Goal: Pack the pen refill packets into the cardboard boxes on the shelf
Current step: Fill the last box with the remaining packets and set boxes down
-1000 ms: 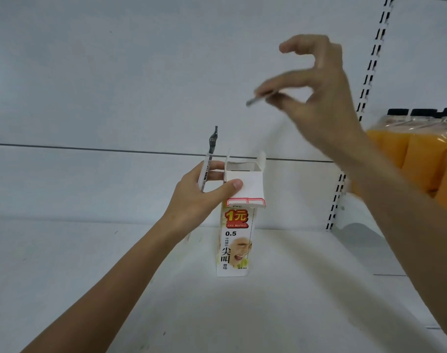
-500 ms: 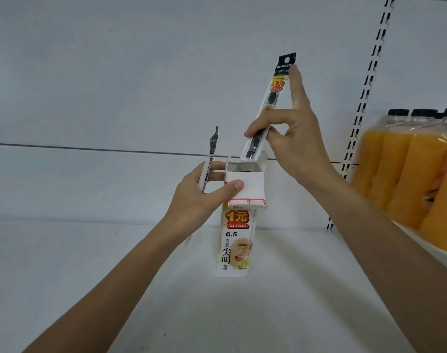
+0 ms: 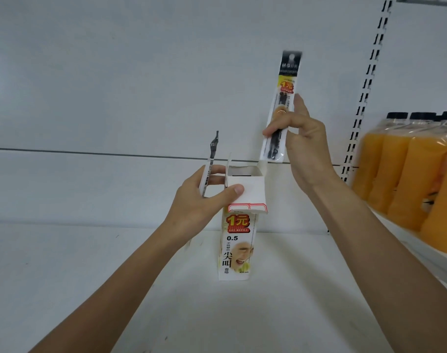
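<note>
Standing upright on the white shelf (image 3: 90, 289) is 1 tall box (image 3: 239, 248), top open, front flap folded down over the printed face, side flaps sticking up. L hand (image 3: 197, 202) grips the box near its top: thumb pressed flat on the folded flap, fingers curled round the far side. Same hand also has a packet (image 3: 210, 161) caught btw its fingers, just left of the box, nearly vertical, black header end up, lower part hidden behind the hand. R hand (image 3: 309, 151) is above & right of the opening, pinching a 2nd packet (image 3: 282, 98) about mid-length btw thumb & a finger, w/ another finger straight up along the packet's edge. That packet hangs near upright, top leaning a bit right, black header highest & blurred. Its bottom end sits just above the box's right rear corner, by the right side flap. It's not inside the box yet; can't tell if it touches the flap. Off to the right, on a neighbouring shelf, is a row of orange juice bottles (image 3: 408, 174) w/ black caps, wrapped in clear film. A slotted upright (image 3: 365, 98) runs up the back wall btw them & the R hand.
</note>
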A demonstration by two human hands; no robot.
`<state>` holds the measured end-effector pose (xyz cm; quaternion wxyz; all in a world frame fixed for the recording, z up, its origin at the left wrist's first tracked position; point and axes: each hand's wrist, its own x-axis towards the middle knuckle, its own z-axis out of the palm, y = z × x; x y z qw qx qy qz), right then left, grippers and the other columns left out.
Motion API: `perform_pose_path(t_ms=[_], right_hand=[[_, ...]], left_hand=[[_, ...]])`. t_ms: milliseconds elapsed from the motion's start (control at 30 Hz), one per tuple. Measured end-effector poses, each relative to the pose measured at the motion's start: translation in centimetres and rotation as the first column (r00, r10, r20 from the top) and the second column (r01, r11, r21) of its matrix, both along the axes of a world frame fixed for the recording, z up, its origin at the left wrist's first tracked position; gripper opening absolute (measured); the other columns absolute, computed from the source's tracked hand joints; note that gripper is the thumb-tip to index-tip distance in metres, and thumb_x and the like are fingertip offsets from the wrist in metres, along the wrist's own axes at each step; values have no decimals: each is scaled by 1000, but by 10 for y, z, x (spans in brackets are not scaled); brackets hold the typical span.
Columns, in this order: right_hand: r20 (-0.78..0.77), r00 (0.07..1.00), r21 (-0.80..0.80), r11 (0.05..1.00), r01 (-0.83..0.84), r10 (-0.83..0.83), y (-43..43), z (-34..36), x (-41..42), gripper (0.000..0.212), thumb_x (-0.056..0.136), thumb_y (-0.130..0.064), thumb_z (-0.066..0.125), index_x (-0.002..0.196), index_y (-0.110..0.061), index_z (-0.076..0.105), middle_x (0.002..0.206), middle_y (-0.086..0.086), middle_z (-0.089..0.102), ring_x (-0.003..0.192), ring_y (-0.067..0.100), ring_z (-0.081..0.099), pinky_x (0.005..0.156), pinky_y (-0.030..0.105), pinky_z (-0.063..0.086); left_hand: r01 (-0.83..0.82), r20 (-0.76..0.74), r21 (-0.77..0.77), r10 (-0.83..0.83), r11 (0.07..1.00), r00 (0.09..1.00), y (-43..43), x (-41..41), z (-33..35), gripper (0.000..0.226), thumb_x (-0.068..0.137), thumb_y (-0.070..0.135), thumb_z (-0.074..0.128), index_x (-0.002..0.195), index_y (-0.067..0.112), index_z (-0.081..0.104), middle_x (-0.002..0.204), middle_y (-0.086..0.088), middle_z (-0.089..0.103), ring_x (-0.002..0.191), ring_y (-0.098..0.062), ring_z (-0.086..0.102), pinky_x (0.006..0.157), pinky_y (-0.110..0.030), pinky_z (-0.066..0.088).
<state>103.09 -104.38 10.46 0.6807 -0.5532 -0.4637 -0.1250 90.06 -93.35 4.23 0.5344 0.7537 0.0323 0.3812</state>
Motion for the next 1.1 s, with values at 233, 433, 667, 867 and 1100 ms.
perform_pose_path(t_ms=[233,433,667,867,1100], right_hand=[[-56,980,-108,974,-198,193,-5,-3,-1,41,76,12,43,76,-16,73,99,-6,69,93,6,63,82,32,54],[75,994,-54,995,-81,85,-10,10,-23,33,86,9,53,109,-12,63,107,0,65,90,10,68,76,27,57],[183,982,-310,951,15,44,-8,-5,-26,103,78,-3,71,144,-45,4,100,-21,62,90,10,69,83,31,56],[155,972,-121,973,196,-176,-11,2,-34,52,83,-26,67,129,-33,43,115,-7,57,103,1,55,82,15,43],[550,800,-428,741,517,-239,-3,-4,-71,33,70,-61,64,80,-30,68,81,-14,61,91,7,43,83,31,36]], left_hand=[[13,5,-11,-13,1000,1000,-1,0,0,25,76,34,65,92,41,47,89,24,53,73,-1,56,49,-5,42],[13,1,5,-13,1000,1000,-3,-2,1,25,76,33,66,89,43,47,87,27,53,71,8,57,51,-4,42],[-26,-16,16,26,1000,1000,-4,-2,0,27,76,36,65,93,41,45,87,28,50,75,2,55,53,-8,44],[-49,-7,50,49,998,999,-6,-2,-1,28,77,34,65,94,39,44,85,28,48,67,16,54,51,-1,41],[-200,35,147,197,969,980,-13,-2,-4,27,76,37,63,99,34,50,87,23,57,63,0,62,52,-4,42]])
